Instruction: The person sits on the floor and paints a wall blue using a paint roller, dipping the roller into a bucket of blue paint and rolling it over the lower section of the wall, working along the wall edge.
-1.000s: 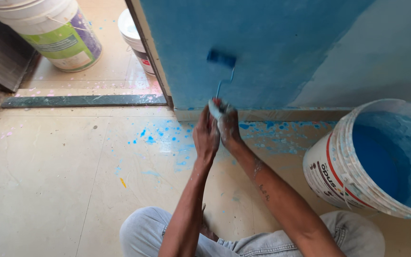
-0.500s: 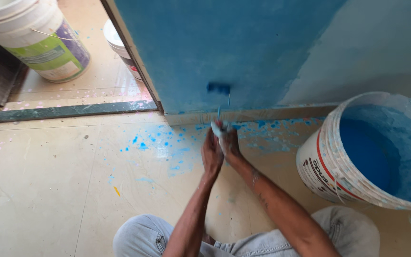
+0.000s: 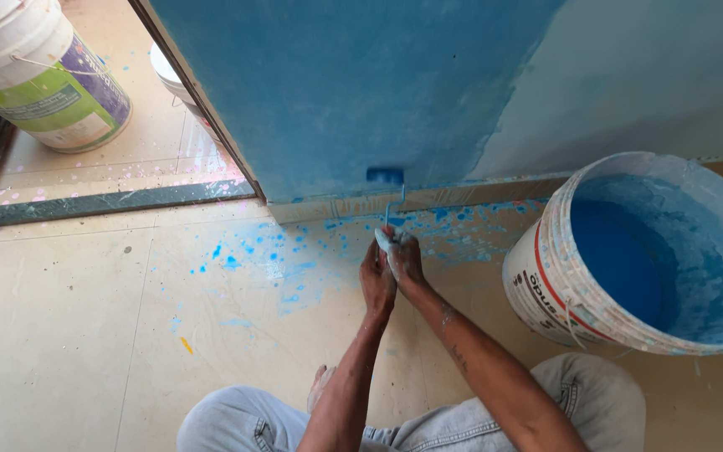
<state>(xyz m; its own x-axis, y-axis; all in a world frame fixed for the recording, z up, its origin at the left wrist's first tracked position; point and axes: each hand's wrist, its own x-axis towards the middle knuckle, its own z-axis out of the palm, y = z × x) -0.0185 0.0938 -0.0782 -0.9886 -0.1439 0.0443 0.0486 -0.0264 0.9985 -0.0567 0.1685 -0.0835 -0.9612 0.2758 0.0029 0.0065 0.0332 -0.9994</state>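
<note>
A small paint roller [image 3: 385,177] is pressed against the bottom of a blue-painted wall [image 3: 353,84], just above a strip of skirting [image 3: 462,199] that is streaked with paint. Its sleeve is soaked blue and looks soft and stubby; a thin bent wire runs from it down to a pale handle. The handle is grasped by both hands together: the left hand [image 3: 376,280] is wrapped round it from the left, and the right hand [image 3: 407,261] is clenched round it from the right, the 2 touching. Most of the handle is hidden by the fingers, so only its pale top end can be made out.

To the right, the wall turns from wet blue to a chalky pale grey [image 3: 654,75], with a ragged edge between the 2 coats. A round plastic bucket [image 3: 546,285] is set on the floor at the right, near the right forearm; its inside is coated in thick blue paint, its rim is crusted, and its right side is cut off by the frame.

The smooth cream floor tiles [image 3: 60,335] are spattered with blue drops in front of the wall. At the far left, beyond a dark threshold strip [image 3: 102,205], a white tub with a green and purple label [image 3: 52,92] is seen, partly cut off at the top. Another white container [image 3: 173,79] is largely hidden behind the wall's edge. Knees in faded grey denim [image 3: 596,393] are visible at the near edge.
</note>
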